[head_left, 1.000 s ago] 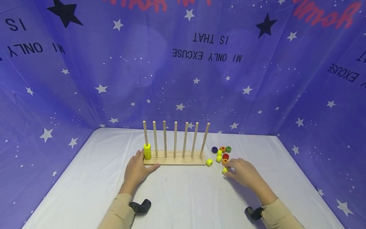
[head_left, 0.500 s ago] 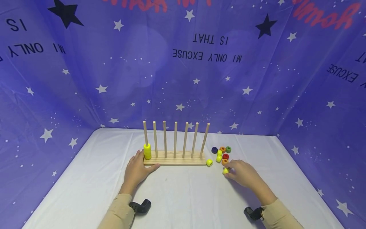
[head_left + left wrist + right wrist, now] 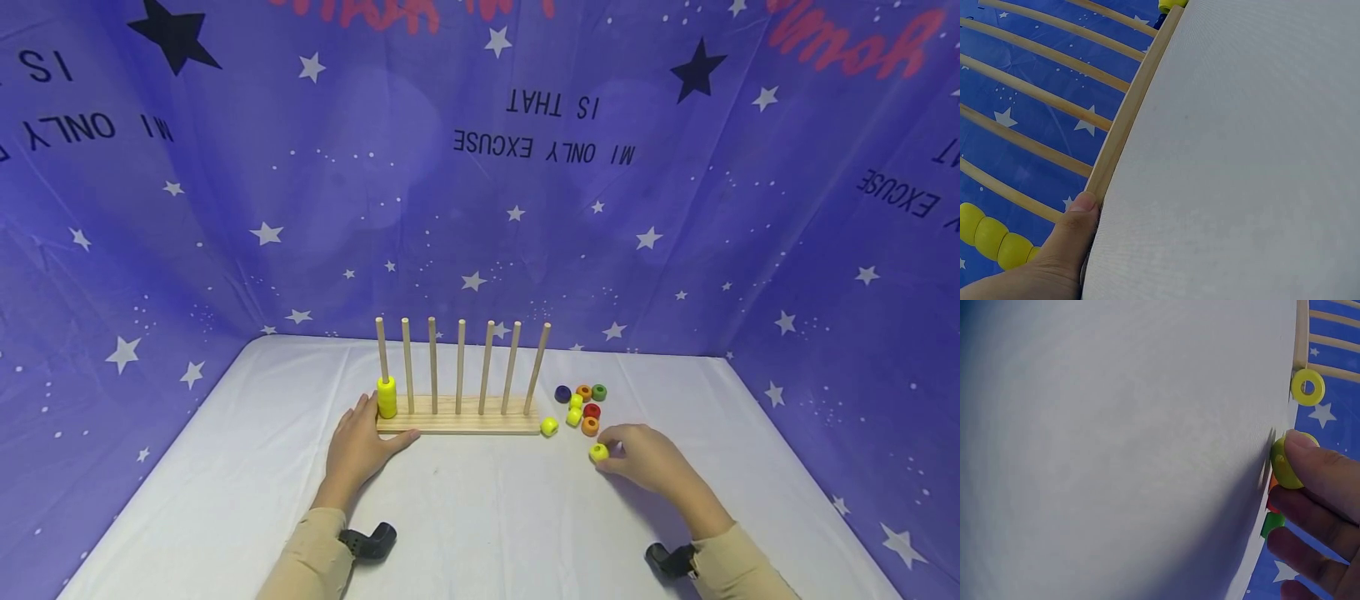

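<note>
A wooden peg rack (image 3: 474, 425) with several upright rods stands on the table, yellow beads (image 3: 386, 398) stacked on its leftmost rod. My left hand (image 3: 362, 446) rests against the rack's left end, thumb stretched along the front edge; the left wrist view also shows this thumb (image 3: 1072, 228), the other fingers hidden. Between thumb and fingertips, my right hand (image 3: 648, 460) pinches a yellow bead (image 3: 597, 452) with its hole showing. In the right wrist view that held bead (image 3: 1285, 469) appears close over the white cloth, the lower fingers loosely bent beneath it.
Loose beads lie right of the rack: dark blue (image 3: 562, 394), orange (image 3: 584, 392), green (image 3: 599, 392), red (image 3: 592, 412), a second orange (image 3: 590, 427) and a few yellow ones (image 3: 574, 416). One yellow bead (image 3: 550, 427) sits by the rack's right corner. A star-printed curtain (image 3: 480, 208) encloses the table.
My right hand has shifted slightly right and toward me with the yellow bead, away from the nearer orange bead, now fully visible. The left hand and rack have stayed put.
</note>
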Motion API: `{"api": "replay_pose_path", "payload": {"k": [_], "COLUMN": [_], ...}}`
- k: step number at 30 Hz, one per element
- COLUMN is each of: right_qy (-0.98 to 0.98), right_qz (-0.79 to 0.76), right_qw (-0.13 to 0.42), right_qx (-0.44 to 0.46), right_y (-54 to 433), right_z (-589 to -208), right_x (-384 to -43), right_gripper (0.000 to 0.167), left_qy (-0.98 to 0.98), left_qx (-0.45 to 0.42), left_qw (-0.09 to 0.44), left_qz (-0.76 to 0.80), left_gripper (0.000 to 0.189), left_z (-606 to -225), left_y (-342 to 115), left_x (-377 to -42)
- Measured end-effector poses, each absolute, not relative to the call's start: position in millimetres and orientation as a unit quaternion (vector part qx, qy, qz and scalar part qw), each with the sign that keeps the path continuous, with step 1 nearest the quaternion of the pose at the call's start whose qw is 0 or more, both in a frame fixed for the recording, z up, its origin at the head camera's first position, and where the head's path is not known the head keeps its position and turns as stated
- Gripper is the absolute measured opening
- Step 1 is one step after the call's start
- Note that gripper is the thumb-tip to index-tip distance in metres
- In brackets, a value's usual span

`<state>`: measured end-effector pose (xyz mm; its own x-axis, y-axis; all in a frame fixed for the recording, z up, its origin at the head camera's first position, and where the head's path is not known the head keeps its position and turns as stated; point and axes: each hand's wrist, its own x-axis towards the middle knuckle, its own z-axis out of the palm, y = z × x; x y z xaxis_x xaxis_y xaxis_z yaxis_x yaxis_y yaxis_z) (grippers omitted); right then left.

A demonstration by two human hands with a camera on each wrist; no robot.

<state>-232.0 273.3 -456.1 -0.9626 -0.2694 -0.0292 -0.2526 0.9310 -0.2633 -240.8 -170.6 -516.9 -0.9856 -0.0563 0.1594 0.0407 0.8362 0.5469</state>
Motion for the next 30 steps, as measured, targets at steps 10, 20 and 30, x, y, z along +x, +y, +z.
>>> {"api": "replay_pose_path", "payload": {"k": [10,20,30], "right_qy": [0.981,0.980,0.975], "right_qz": [-0.136,-0.126,-0.129], "right_qw": [0.032,0.032,-0.002], "right_qx": [-0.132,-0.151,-0.181], "right_y": [276.5,274.2,272.0], "right_z": [-461.2,-462.3,-460.8], "right_x": [-231.5,-232.3,-234.2], "right_gripper": [0.028,0.041,0.039], "left_qy": [-0.955,-0.956,-0.955], "left_qx": [0.005,0.004,0.003], "left_qw": [0.085,0.086,0.088], "left_qz": [-0.283,-0.282,-0.282], "left_gripper": [0.111,0.111,0.110], "left_z": [-516.4,-515.9,-515.2], "left_y": [-171.0,-170.9,-170.4], "left_x": [-239.6,-239.3,-239.3]}}
